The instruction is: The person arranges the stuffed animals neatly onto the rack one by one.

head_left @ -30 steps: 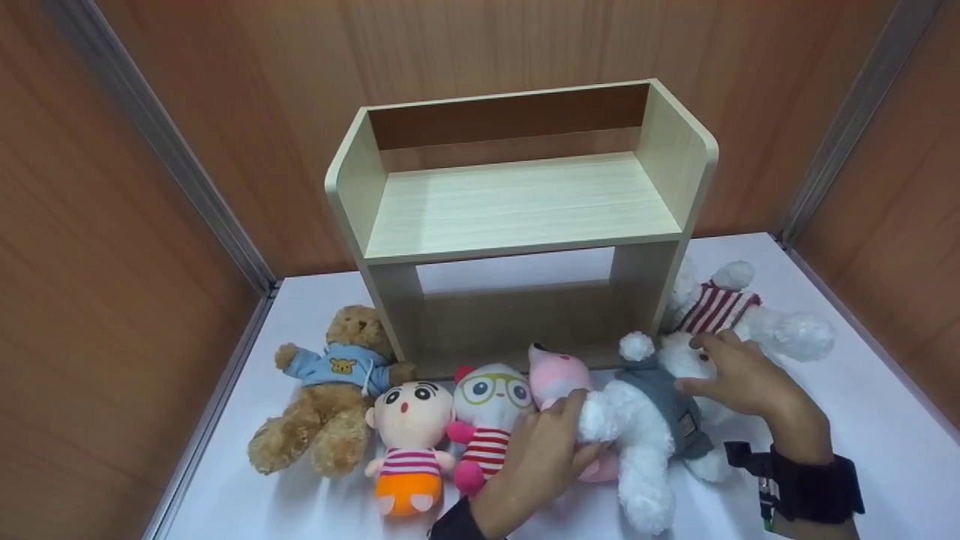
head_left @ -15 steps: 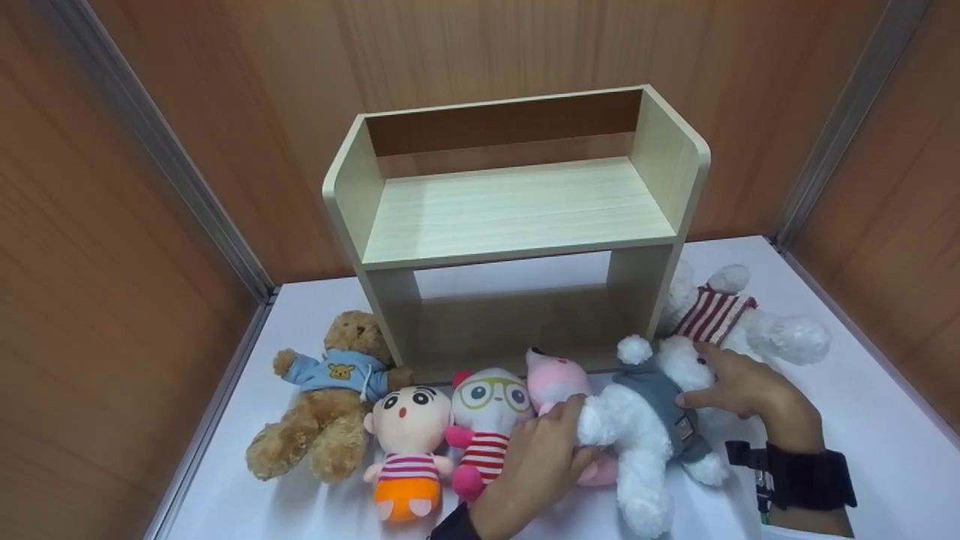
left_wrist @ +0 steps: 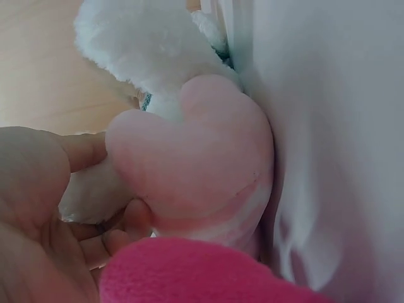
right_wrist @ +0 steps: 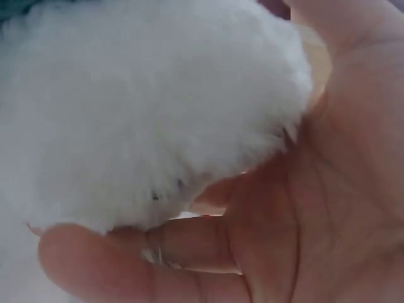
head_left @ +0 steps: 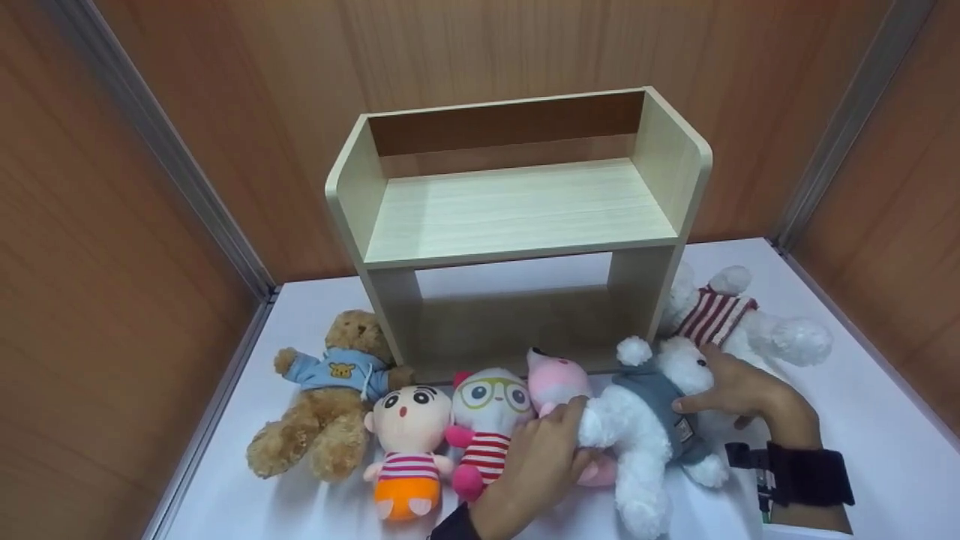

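A white plush dog (head_left: 645, 442) in a grey-green hooded top lies at the front right, tilted against its neighbours. My right hand (head_left: 739, 394) holds the dog's head from the right, and its fingers bend round the white fur (right_wrist: 151, 113) in the right wrist view. My left hand (head_left: 540, 454) grips the dog's left-side paw (head_left: 600, 421) between thumb and fingers. Right beside that hand is a pink plush toy (head_left: 559, 379), partly covered by the hand and paw; its heart-shaped pink part (left_wrist: 196, 158) fills the left wrist view.
A two-tier wooden shelf (head_left: 517, 206) stands behind the toys. Leftward lie a plush panda with glasses (head_left: 491, 397), a boy doll in orange shorts (head_left: 409, 450) and a brown teddy bear (head_left: 337, 390). Another white plush in a striped top (head_left: 716, 315) lies beside the shelf's right side.
My right hand has moved slightly down and closer in round the dog's head. The left hand and the toys stay almost in place; the head view has shifted slightly.
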`<state>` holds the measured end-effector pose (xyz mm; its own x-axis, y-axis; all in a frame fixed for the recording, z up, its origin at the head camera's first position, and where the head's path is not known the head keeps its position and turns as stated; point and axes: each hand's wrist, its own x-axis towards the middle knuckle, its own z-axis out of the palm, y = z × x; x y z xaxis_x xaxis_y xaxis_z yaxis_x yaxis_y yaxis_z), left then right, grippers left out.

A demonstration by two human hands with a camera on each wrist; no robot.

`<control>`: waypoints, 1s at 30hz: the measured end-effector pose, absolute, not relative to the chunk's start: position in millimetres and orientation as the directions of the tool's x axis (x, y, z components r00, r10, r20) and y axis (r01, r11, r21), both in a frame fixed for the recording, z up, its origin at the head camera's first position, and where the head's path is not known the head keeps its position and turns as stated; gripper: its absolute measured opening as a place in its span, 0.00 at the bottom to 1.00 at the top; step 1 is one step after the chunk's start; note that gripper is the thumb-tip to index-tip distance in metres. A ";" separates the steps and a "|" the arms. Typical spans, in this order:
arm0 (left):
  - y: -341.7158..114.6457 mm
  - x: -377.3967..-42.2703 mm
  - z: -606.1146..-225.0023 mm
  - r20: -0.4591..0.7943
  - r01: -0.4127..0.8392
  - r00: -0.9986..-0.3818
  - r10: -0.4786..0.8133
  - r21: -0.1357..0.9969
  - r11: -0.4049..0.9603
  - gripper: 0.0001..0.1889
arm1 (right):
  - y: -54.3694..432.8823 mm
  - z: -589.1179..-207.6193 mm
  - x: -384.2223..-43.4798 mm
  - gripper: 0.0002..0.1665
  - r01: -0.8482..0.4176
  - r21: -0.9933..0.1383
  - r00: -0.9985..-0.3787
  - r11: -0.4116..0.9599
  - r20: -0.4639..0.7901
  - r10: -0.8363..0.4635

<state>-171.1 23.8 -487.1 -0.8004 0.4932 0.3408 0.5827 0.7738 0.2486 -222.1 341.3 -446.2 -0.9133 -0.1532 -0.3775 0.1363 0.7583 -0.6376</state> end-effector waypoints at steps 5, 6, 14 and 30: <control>20.7 -169.3 -484.4 0.351 0.592 -0.795 0.494 0.272 0.759 0.24 | 341.9 -444.5 -223.7 0.62 0.035 -0.628 -0.955 0.778 -0.250 -0.159; 20.8 -168.9 -484.1 0.359 0.595 -0.792 0.494 0.275 0.755 0.24 | 342.0 -443.8 -223.6 0.59 0.019 -0.623 -0.960 0.782 -0.231 -0.161; 25.7 -165.0 -484.8 0.407 0.623 -0.764 0.501 0.264 0.736 0.24 | 345.0 -436.0 -217.0 0.57 -0.069 -0.563 -0.982 0.823 -0.107 -0.155; 20.1 -164.8 -478.1 0.479 0.683 -0.721 0.500 0.371 0.630 0.21 | 348.5 -414.1 -204.8 0.47 -0.087 -0.519 -0.996 0.850 0.053 -0.069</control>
<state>-164.8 20.1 -478.1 -0.7212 0.5002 0.4792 0.6829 0.6296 0.3705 -204.8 348.5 -414.1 -0.9962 -0.0693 0.0529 -0.0868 0.8503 -0.5191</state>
